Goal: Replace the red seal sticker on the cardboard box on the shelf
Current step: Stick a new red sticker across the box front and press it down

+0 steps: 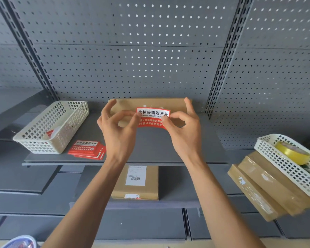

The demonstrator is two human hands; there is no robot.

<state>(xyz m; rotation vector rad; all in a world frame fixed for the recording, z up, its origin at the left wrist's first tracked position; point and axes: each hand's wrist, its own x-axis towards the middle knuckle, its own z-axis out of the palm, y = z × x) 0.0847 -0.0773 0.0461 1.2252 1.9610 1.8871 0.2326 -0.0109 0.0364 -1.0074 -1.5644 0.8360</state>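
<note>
Head view: red sticker [152, 119] pinched between both hands' grips, before box [150, 103]

Stockroom or shop storage bay, grey perforated back panel [129, 56], slotted uprights [222, 68], steel shelves [168, 149], taped cardboard parcels [268, 187], barcode-labelled box [135, 183], white mesh baskets [50, 126]

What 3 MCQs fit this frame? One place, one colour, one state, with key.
1. The stack of spare red stickers lies:
A. inside the left basket
B. on the shelf beside the left basket
C. on the lower shelf

2. The tape roll in the right basket is:
A. yellow
B. blue
C. black

3. The red seal sticker is:
A. lying in a basket
B. crumpled in one fist
C. pinched by both hands

Key: B, it sits right of the white basket; A, plainly yellow; C, left hand and right hand each pinch an end before the cardboard box.
</note>
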